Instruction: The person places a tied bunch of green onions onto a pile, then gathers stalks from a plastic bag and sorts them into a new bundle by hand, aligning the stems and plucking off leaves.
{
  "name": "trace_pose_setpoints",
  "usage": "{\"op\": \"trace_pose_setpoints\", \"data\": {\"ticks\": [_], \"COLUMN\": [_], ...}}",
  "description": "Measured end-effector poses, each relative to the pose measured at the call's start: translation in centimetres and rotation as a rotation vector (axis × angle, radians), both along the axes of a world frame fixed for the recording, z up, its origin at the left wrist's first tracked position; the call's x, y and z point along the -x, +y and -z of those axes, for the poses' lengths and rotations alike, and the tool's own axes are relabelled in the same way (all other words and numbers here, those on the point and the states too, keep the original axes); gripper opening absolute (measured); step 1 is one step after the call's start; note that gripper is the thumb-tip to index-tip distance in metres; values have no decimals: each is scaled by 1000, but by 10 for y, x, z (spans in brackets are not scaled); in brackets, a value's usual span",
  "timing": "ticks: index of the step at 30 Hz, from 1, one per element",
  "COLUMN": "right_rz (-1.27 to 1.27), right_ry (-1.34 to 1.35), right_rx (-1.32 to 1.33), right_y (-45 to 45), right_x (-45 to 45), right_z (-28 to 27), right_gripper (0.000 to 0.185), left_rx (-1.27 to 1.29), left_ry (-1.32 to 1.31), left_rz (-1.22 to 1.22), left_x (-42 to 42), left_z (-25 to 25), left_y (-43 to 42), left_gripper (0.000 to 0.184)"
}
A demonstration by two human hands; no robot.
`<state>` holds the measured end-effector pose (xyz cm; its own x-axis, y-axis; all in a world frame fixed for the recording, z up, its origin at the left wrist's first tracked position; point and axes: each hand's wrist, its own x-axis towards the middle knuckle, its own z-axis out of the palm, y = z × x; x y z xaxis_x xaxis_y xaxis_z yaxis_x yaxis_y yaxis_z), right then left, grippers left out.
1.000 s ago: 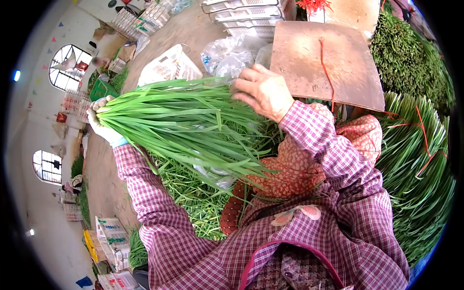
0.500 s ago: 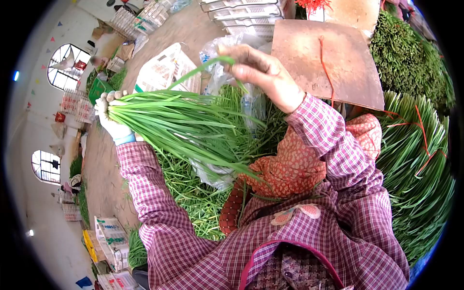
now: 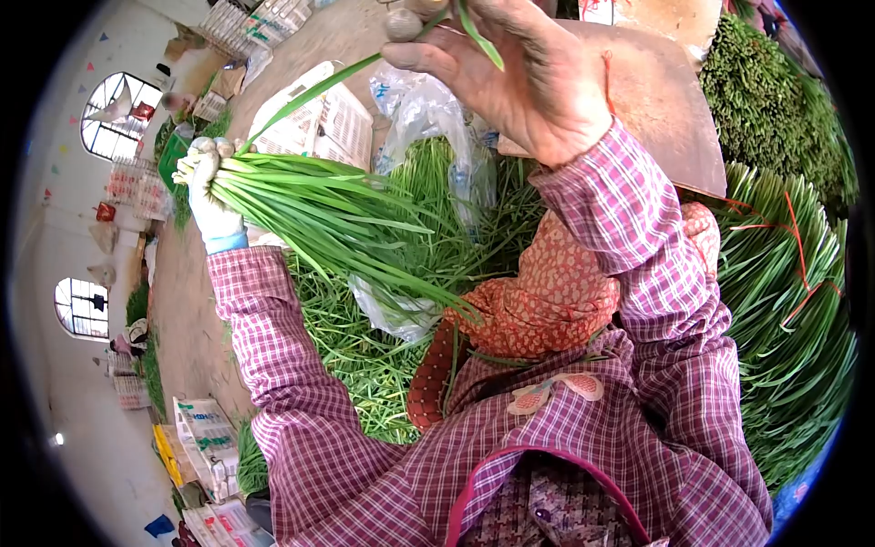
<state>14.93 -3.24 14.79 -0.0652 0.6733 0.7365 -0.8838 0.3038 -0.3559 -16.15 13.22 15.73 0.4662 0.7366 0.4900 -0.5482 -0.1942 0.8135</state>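
My left hand [image 3: 211,196], in a whitish glove, grips a bunch of garlic chives [image 3: 319,205] by its pale stem ends. The leaves fan out to the right and droop toward my lap. Higher up, my right hand [image 3: 524,82] pinches one long chive leaf [image 3: 319,87] between thumb and fingers. That leaf stretches taut from the bunch, and its tip hangs past my fingers. Loose chives and trimmings [image 3: 365,387] lie in a heap below the bunch, partly around a clear plastic bag [image 3: 396,310].
Stacked chives [image 3: 784,365] with red ties lie on the right, beside a brown board [image 3: 652,109]. Dark green bundles [image 3: 766,109] sit behind them. A white plastic crate [image 3: 342,123] stands ahead, near another clear bag [image 3: 424,105]. A patterned orange cloth [image 3: 556,292] covers my lap.
My right hand has moved up and closer to the camera, drawing the leaf out straighter from the bunch. My left hand has shifted slightly up and keeps its grip.
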Motion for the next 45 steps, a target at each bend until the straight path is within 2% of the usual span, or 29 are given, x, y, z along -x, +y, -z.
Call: {"op": "trace_pose_setpoints", "data": {"ticks": [4,6,7,9,10,12,13,14,15,16,18,20,22,24,28,30,32,34,35,38,40,42,45], "right_rz": [99,217,365,562,569,334,295,610,947,975,1048,1156,1176,1302,1302,1312,1296,1105,1110,1156,1068,1246,1244], "right_ry": [51,216,130,-144,-381,-973,-1219,-1410,-1721,-1862,-1745,-1560,-1518,-1607,-1739,-1509,-1450,-1168,-1096,-1189,-1411,-1329,-1359], "right_rx": [10,-20,5,192,259,233,180,-42,-74,113,208,46,-25,-46,-111,-156,-171,-13,27,-82,24,-56,-10], "right_y": [-15,-33,-40,-51,-57,-61,-59,-48,-49,-48,-35,-28,-25,-21,-11,-10,-17,-24,-26,-31,-37,-31,-21], "right_x": [-19,-43,-55,-87,-86,-53,-33,-20,-8,1,14,31,47,62,68,64,55,46,42,40,48,58,67], "right_z": [-7,-27,-33,-12,-7,13,27,66,75,70,82,90,84,82,94,95,88,80,82,93,89,96,101], "right_gripper": [20,18,21,35,36,41,44,42,37,32,29,30,28,28,26,24,24,19,18,16,24,22,20], "left_rx": [-48,-15,-11,3,3,5,2,6,11,11,-10,-13,-22,-33,-45,-31,-40,-47,-48,-43,-35,-45,-33], "left_ry": [91,73,50,15,14,-20,-20,-55,-88,-84,-133,-139,-179,-177,-231,-257,-259,-263,-277,-303,-316,-309,-323], "left_rz": [12,-72,-74,-97,-101,-94,-96,-124,-150,-148,-76,-84,-98,-95,-75,-55,-69,-80,-90,-102,-99,-106,-85], "left_x": [5,12,13,16,18,21,20,17,15,15,15,13,11,11,13,15,17,19,20,21,17,16,18], "left_z": [3,8,10,10,10,8,6,3,2,1,-2,-7,-9,-11,-14,-14,-12,-10,-8,-7,-7,-8,-9], "left_y": [4,5,5,4,5,5,4,1,-1,1,3,2,0,2,2,4,5,7,8,7,5,3,6], "left_gripper": [14,12,12,11,11,9,9,9,8,8,8,9,10,12,10,10,11,13,13,13,14,14,16]}}
